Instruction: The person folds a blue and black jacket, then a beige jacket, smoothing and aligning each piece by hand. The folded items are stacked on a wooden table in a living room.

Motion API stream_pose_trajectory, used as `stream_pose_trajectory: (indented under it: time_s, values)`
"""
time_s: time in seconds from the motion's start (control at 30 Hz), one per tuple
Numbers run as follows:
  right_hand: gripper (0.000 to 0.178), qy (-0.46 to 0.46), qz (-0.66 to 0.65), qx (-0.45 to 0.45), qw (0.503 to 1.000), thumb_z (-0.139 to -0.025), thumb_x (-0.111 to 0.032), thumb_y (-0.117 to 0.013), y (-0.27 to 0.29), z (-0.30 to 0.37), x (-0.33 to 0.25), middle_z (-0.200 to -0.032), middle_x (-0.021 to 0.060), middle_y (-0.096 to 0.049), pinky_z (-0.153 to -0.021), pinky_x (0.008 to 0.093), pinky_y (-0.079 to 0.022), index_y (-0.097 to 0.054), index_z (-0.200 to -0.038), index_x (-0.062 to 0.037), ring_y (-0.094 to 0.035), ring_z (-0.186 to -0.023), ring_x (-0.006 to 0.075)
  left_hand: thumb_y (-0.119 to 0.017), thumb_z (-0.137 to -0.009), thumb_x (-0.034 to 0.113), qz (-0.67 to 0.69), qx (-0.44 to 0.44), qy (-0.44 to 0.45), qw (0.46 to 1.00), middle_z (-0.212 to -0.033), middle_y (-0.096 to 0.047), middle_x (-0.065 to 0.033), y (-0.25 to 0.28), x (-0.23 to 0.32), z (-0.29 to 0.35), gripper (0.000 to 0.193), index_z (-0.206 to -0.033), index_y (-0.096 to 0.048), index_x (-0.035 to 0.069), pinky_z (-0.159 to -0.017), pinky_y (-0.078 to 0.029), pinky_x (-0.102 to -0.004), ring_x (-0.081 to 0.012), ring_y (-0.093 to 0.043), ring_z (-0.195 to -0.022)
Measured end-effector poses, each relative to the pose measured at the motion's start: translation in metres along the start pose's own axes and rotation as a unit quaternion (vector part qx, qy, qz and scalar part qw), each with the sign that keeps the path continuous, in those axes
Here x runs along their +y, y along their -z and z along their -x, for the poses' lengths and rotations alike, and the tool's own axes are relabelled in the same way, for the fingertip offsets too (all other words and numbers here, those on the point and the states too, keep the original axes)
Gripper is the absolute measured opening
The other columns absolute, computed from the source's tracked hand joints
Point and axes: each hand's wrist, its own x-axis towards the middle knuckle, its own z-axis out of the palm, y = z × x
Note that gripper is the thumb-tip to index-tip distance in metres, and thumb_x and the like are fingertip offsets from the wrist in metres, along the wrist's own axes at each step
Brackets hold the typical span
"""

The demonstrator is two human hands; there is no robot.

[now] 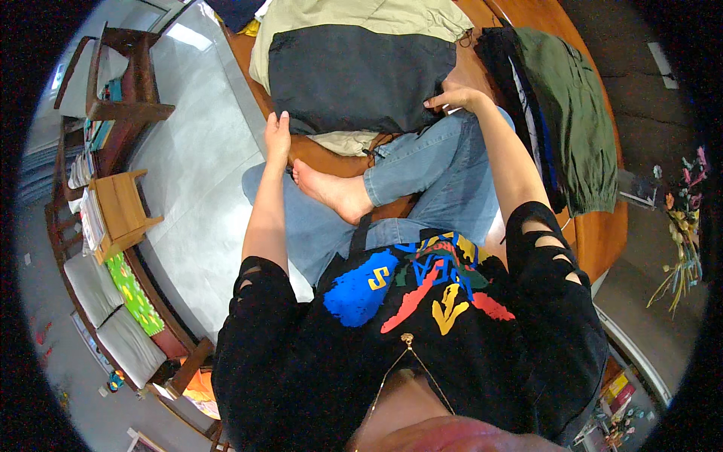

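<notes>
Hands rest at opposite ends of a dark grey folded garment (346, 75) that lies on the wooden platform (602, 233) just beyond my crossed legs. My left hand (277, 134) lies flat at the near left corner, fingers together and extended, pressing the cloth rather than gripping it. My right hand (452, 98) is at the near right corner, fingers curled onto the edge; whether they pinch the fabric I cannot tell. Judged from this spacing, the two hands hold the near edge taut so the fold stays square.

The garment's long axis runs left to right across the view, its folded near edge facing me. It sits on top of a pale beige garment (361, 15), whose edges show at the far side and under the near edge.

To the right lies a green garment (572, 113) over a black one (501, 60). My bare foot (331, 192) rests just near of the grey cloth. A wooden stool (124, 207) stands on the floor at left.
</notes>
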Motion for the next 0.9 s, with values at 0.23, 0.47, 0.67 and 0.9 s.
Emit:
stream_pose_trajectory:
  time_s: [0.23,0.47,0.67,0.9]
  values:
    - [0.034,0.088,-0.175,-0.019,0.980,-0.090,-0.034,-0.080,0.002,0.009,0.005,-0.077,0.0048,-0.064,-0.058,0.0271,-0.049,-0.063,-0.089,-0.0056,-0.061,-0.064,0.0128,-0.053,-0.105,0.032,-0.055,0.025,-0.039,0.997,-0.098,-0.068,-0.0209,0.001,0.002,0.004,0.036,-0.107,-0.060,-0.003,-0.087,-0.048,-0.0402,-0.0328,-0.063,-0.091]
    - [0.041,-0.034,-0.134,0.247,0.959,-0.094,-0.026,-0.074,0.005,-0.018,0.027,-0.104,0.0100,-0.069,-0.070,0.0394,-0.056,-0.060,-0.122,-0.0008,-0.067,-0.085,0.0238,-0.050,-0.106,0.032,-0.119,0.061,-0.062,0.989,-0.089,-0.064,-0.0254,0.002,0.003,0.017,0.039,-0.096,-0.059,-0.004,-0.078,-0.046,-0.0449,-0.0379,-0.061,-0.083]
    - [0.039,-0.046,0.179,0.302,0.935,-0.085,-0.030,-0.076,0.019,-0.037,0.047,-0.103,0.0267,-0.071,-0.082,0.0468,-0.056,-0.073,-0.104,0.0038,-0.072,-0.095,0.0380,-0.050,-0.107,0.031,-0.129,0.057,-0.074,0.987,-0.082,-0.063,-0.0241,-0.001,0.002,0.016,0.040,-0.089,-0.056,-0.004,-0.072,-0.045,-0.0447,-0.0354,-0.058,-0.075]
    - [0.067,0.038,0.008,0.142,0.989,-0.081,-0.033,-0.081,0.030,-0.029,0.045,-0.118,0.0204,-0.071,-0.094,0.0390,-0.050,-0.061,-0.128,0.0111,-0.067,-0.110,0.0311,-0.047,-0.108,0.035,-0.085,0.039,-0.045,0.995,-0.093,-0.064,-0.0236,0.003,-0.014,0.024,0.041,-0.100,-0.058,-0.004,-0.082,-0.047,-0.0443,-0.0365,-0.061,-0.087]
